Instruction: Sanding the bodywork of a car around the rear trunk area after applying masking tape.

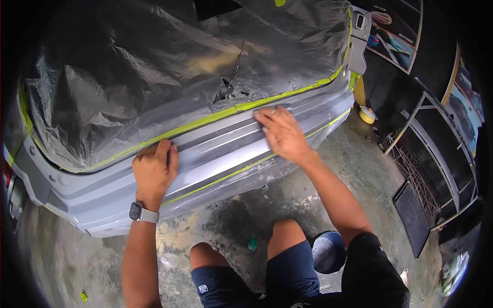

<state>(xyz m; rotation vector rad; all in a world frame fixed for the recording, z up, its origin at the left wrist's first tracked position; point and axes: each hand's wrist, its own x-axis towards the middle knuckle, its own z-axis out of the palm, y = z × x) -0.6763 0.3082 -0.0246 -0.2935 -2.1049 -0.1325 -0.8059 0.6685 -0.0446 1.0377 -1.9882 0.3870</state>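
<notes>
The left hand (154, 167) is half curled, thumb near the bent index finger, its fingertips at the upper edge of a long grey panel (226, 163). The right hand (283, 134), slightly blurred, lies farther along the same edge with fingers bent down; whether either hand grips anything under its fingers, I cannot tell. The panel stretches across the middle of the view, below a masked vehicle opening. It is matte light grey, with lengthwise ridges, darker bands and a bright, pale stretch between the hands; its left end curves up past round recesses. Yellow-green tape (205, 120) follows its upper edge, and a thinner strip (221, 179) runs along its lower part. Wrinkled clear plastic (149, 77) covers the opening. Beyond lies a stained concrete floor (221, 218), with a round bucket (329, 252) beside the person's knee.
</notes>
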